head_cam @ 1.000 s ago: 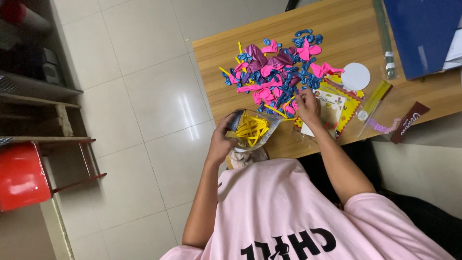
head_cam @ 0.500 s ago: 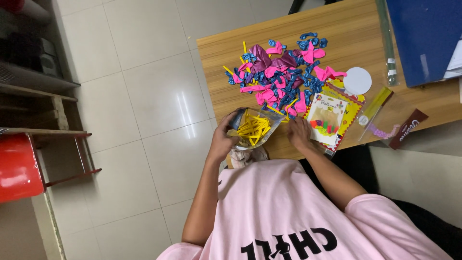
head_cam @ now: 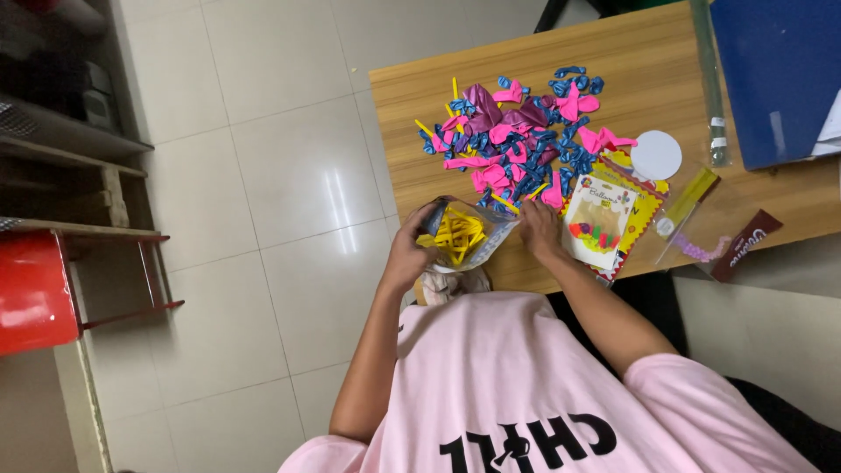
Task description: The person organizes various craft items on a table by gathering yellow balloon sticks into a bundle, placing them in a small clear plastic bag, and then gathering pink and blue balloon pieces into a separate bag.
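One clear bag [head_cam: 462,235], two hands [head_cam: 410,254] [head_cam: 536,229] gripping

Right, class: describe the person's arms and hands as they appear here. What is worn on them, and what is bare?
Both arms are bare from the short sleeves down. The left hand and right hand wear no gloves; no rings, watch or bracelets are visible. The sleeves belong to a loose pink T-shirt with black lettering.

Bare tabletop [head_cam: 420,88]: open along the left edge. Balloon heap [head_cam: 517,140] crowds the middle. Card packets [head_cam: 609,219] and blue folder [head_cam: 771,70] block the right.
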